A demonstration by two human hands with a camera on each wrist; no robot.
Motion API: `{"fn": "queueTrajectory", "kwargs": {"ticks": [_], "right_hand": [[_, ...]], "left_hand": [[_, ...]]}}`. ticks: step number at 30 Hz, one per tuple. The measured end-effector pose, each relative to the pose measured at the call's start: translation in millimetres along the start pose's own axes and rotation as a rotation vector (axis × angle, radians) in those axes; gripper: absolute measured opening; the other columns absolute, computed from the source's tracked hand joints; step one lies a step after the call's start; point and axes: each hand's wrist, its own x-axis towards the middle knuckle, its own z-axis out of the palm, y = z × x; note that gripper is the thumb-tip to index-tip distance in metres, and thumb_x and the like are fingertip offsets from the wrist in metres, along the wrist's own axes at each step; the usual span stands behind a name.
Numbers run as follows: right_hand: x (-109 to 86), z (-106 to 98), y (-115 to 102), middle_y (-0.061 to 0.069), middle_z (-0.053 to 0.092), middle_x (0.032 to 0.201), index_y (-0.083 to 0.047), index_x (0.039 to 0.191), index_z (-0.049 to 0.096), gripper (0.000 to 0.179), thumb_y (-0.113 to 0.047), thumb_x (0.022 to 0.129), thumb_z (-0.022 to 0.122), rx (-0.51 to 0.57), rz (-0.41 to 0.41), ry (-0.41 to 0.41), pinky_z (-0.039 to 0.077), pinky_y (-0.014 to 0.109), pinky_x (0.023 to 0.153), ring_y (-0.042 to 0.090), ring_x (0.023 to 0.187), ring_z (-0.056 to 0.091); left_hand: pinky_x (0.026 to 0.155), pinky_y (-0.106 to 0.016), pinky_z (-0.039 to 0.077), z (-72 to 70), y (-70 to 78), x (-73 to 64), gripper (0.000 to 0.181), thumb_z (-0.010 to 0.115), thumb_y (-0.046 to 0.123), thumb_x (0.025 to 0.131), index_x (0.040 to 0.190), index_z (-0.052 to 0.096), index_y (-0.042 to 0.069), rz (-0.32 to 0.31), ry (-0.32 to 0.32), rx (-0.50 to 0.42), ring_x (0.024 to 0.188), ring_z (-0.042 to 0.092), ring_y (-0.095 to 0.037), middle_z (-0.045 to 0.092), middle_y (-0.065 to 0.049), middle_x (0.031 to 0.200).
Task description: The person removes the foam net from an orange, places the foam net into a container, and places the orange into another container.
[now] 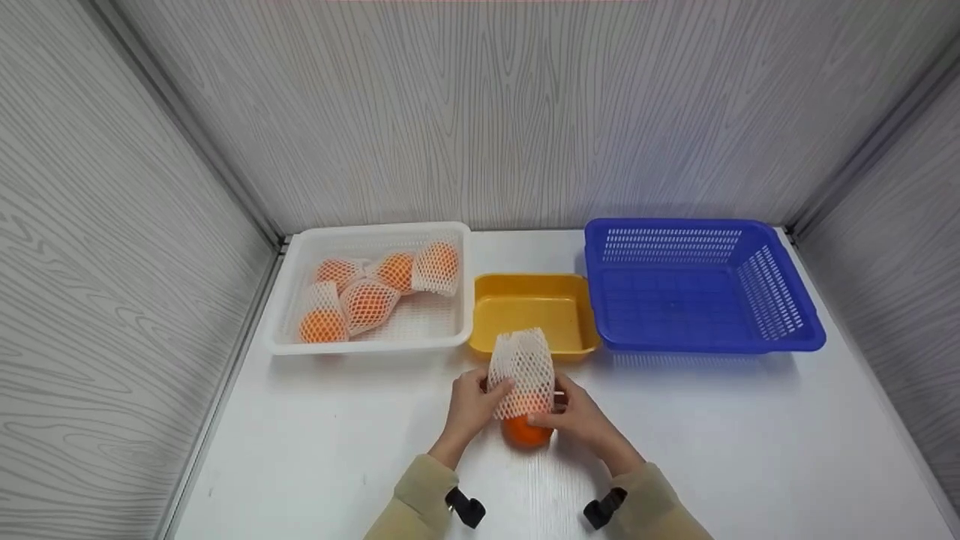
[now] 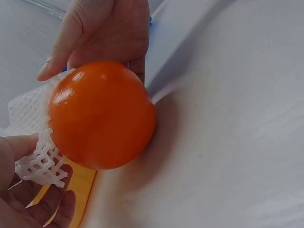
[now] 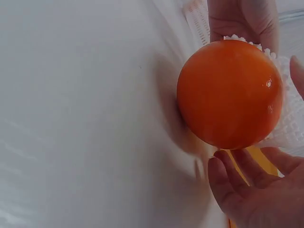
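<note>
A glossy round orange point(image 1: 528, 433) pokes out of the near end of a white foam net sleeve point(image 1: 523, 358), whose far part stands up loose. My left hand point(image 1: 472, 409) pinches the sleeve's left side, thumb on top; its fingers curl by the net edge point(image 2: 45, 166) in the left wrist view. My right hand point(image 1: 585, 418) holds the orange from the right, thumb near the net's edge. Close up in the right wrist view, the bare side of the orange point(image 3: 230, 95) faces the camera, with the right fingers point(image 3: 237, 183) curved beside it.
At the back left, a white basket point(image 1: 274, 330) holds several oranges in foam nets. A shallow yellow tray point(image 1: 525, 319) sits in the middle, just beyond the hands. To its right stands a blue basket point(image 1: 675, 300). Grey wood-grain walls point(image 1: 487, 112) enclose the white table point(image 1: 315, 450).
</note>
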Motion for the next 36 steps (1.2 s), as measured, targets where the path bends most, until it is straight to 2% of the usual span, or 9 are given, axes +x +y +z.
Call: {"fn": "queueTrajectory", "kwargs": {"ticks": [8,13,18,21,24,26,29,33,36], "right_hand": [[-6.8,-1.4,-2.0,0.014,0.056,0.128,0.000,0.138,0.050,0.072,-0.022,0.079,0.084,-0.066,-0.009,-0.095,0.046,0.047,0.097,0.031,0.110,0.058],[-7.9,-5.3,-2.2,0.012,0.057,0.127,0.001,0.137,0.051,0.071,-0.025,0.079,0.083,-0.091,0.038,-0.139,0.045,0.049,0.099,0.031,0.112,0.057],[-9.6,-7.2,-1.4,0.011,0.060,0.124,0.001,0.137,0.050,0.071,-0.025,0.080,0.083,-0.092,0.051,-0.187,0.045,0.048,0.098,0.029,0.110,0.057],[-11.3,-7.4,-0.9,0.012,0.059,0.124,0.003,0.138,0.048,0.072,-0.023,0.080,0.082,-0.081,0.047,-0.185,0.046,0.048,0.097,0.029,0.110,0.058],[-12.0,-7.1,0.5,0.013,0.058,0.125,0.004,0.139,0.047,0.072,-0.021,0.081,0.082,-0.079,0.055,-0.172,0.047,0.048,0.096,0.030,0.110,0.058],[-11.8,-6.6,1.7,0.014,0.058,0.126,0.004,0.139,0.047,0.071,-0.020,0.081,0.081,-0.083,0.059,-0.165,0.046,0.050,0.096,0.031,0.110,0.058],[-12.0,-6.0,1.1,0.014,0.059,0.126,0.004,0.137,0.049,0.067,-0.018,0.082,0.080,-0.085,0.061,-0.159,0.046,0.052,0.096,0.031,0.109,0.058],[-16.5,-5.1,-8.0,0.015,0.059,0.124,0.005,0.136,0.049,0.065,-0.017,0.082,0.079,-0.087,0.056,-0.150,0.045,0.052,0.096,0.032,0.107,0.059],[-17.9,-4.4,-9.9,0.015,0.058,0.125,0.004,0.137,0.049,0.065,-0.018,0.083,0.079,-0.105,0.056,-0.136,0.045,0.052,0.096,0.031,0.107,0.058]], "left_hand": [[0.068,-0.027,0.052,-2.2,1.5,-1.5,0.025,0.069,0.025,0.093,0.107,0.071,0.004,-0.026,0.006,-0.023,0.076,0.057,-0.013,0.068,0.001,0.088],[0.061,-0.026,0.051,-8.1,6.4,-0.6,0.025,0.069,0.025,0.093,0.103,0.070,0.002,0.005,0.013,-0.028,0.071,0.056,-0.013,0.066,-0.001,0.083],[0.057,-0.025,0.051,-13.5,14.3,1.7,0.024,0.070,0.026,0.093,0.103,0.071,0.004,0.058,-0.013,-0.004,0.067,0.056,-0.012,0.066,0.000,0.081],[0.063,-0.027,0.053,-15.6,20.6,5.5,0.024,0.070,0.023,0.092,0.104,0.071,0.003,0.120,-0.028,0.013,0.072,0.060,-0.012,0.069,-0.002,0.086],[0.072,-0.031,0.055,-16.8,28.2,11.9,0.024,0.071,0.019,0.092,0.106,0.069,0.000,0.183,-0.009,0.046,0.081,0.062,-0.015,0.070,-0.005,0.094],[0.076,-0.033,0.054,-17.0,33.9,17.5,0.025,0.070,0.017,0.092,0.109,0.067,0.000,0.202,0.014,0.075,0.087,0.062,-0.015,0.069,-0.006,0.099],[0.076,-0.032,0.054,-16.3,42.4,27.1,0.029,0.068,0.016,0.092,0.116,0.062,0.001,0.204,0.043,0.100,0.089,0.062,-0.015,0.067,-0.007,0.102],[0.067,-0.033,0.054,-14.1,52.3,40.0,0.050,0.068,0.013,0.092,0.137,0.047,0.004,0.214,0.079,0.094,0.079,0.060,-0.018,0.065,-0.010,0.098],[0.076,-0.038,0.054,-11.8,56.8,49.5,0.070,0.067,0.009,0.091,0.150,0.030,0.010,0.240,0.096,0.092,0.091,0.062,-0.021,0.063,-0.014,0.115]]}}
